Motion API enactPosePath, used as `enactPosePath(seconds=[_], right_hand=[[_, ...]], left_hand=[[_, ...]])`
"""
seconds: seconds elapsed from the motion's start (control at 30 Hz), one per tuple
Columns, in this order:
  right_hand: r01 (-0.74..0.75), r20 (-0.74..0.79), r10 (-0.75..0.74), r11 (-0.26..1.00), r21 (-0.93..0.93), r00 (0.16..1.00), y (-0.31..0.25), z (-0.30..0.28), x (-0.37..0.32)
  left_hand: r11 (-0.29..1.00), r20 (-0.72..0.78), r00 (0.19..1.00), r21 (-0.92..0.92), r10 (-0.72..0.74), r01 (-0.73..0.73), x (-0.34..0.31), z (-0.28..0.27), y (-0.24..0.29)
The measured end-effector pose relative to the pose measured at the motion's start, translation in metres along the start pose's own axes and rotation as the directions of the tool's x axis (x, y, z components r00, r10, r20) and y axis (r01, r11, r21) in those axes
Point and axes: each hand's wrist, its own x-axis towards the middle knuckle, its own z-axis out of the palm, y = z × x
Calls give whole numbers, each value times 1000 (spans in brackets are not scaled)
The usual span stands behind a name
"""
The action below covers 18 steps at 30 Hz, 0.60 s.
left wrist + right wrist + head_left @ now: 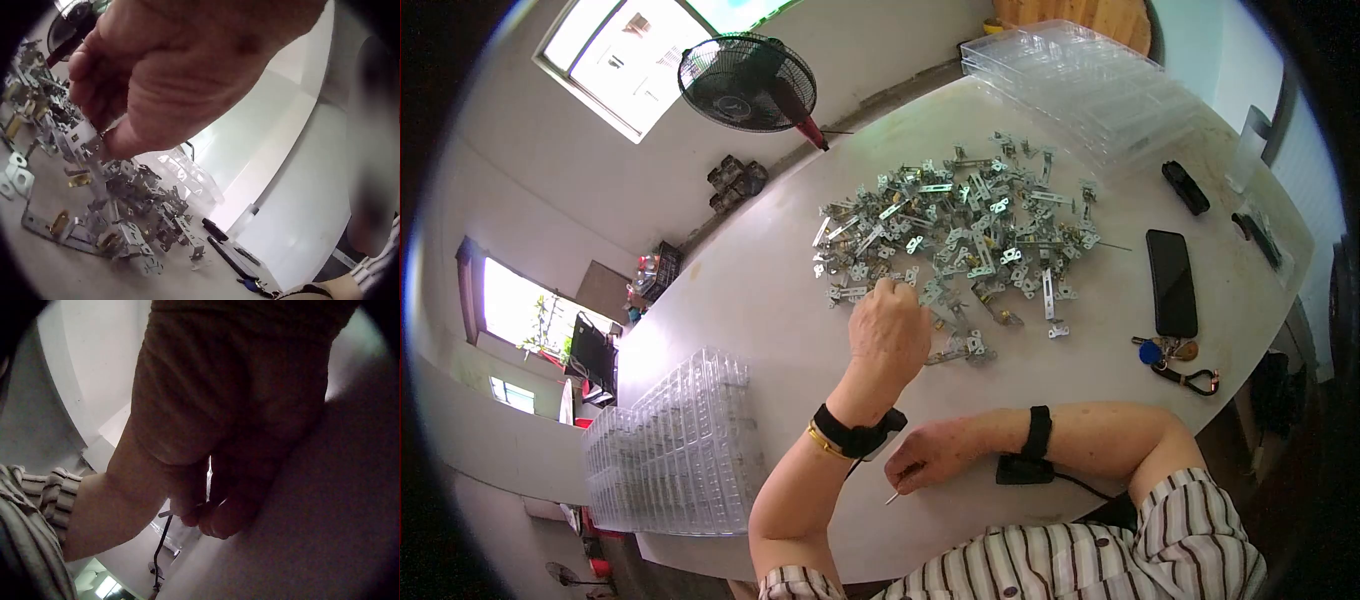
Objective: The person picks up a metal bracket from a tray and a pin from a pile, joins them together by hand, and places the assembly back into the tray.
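Note:
A wide heap of small metal brackets (980, 225) lies on the table. At its near edge is the left hand (890, 330). In the left wrist view the left hand (181, 75) has its thumb and fingertips against a pale metal bracket (80, 136), pinching it above other brackets (134, 234). Lower down, the right hand (940, 455) rests near the table with curled fingers, holding a thin light rod (891, 498) whose tip sticks out. In the right wrist view the right hand (219, 425) is dark, the rod's end (165, 514) showing beside its fingertips.
Stacked clear plastic trays (690, 450) stand at the left, and more clear trays (1080, 85) at the far right. A phone (1172, 284), keys (1165, 350), a black object (1185, 188) and a bagged black tool (1260, 238) lie on the right side. A fan (747, 85) stands beyond the table.

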Motion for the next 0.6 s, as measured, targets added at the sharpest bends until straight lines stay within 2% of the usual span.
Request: enactPosePath(seconds=[0.1, 0.23, 0.3, 0.43, 0.5, 0.53, 0.6], right_hand=[[-36, 9, 36, 999, -14, 999, -6, -3, -1], [-50, 6, 50, 998, -37, 999, 2, 1, 2], [24, -10, -24, 1000, 6, 1000, 5, 2, 2], [-32, -4, 32, 999, 5, 999, -11, -4, -2], [-55, -3, 55, 998, -7, 998, -16, -6, -5], [-57, -2, 57, 998, -10, 998, -15, -6, -5], [-52, 16, 52, 999, 10, 999, -10, -6, -2]], left_hand=[[998, -65, 996, 39, 55, -52, -9, -6, 0], [994, -71, 996, 95, 52, -45, -19, 0, -9], [984, 45, 998, -167, -48, 55, -23, -2, -18], [947, 125, 985, -283, -120, 151, -23, -1, -32], [757, 343, 916, -537, -206, 371, -23, 0, -39], [757, 340, 918, -539, -206, 369, -24, -1, -41], [386, 484, 863, -775, -147, 501, -31, -6, -46]])
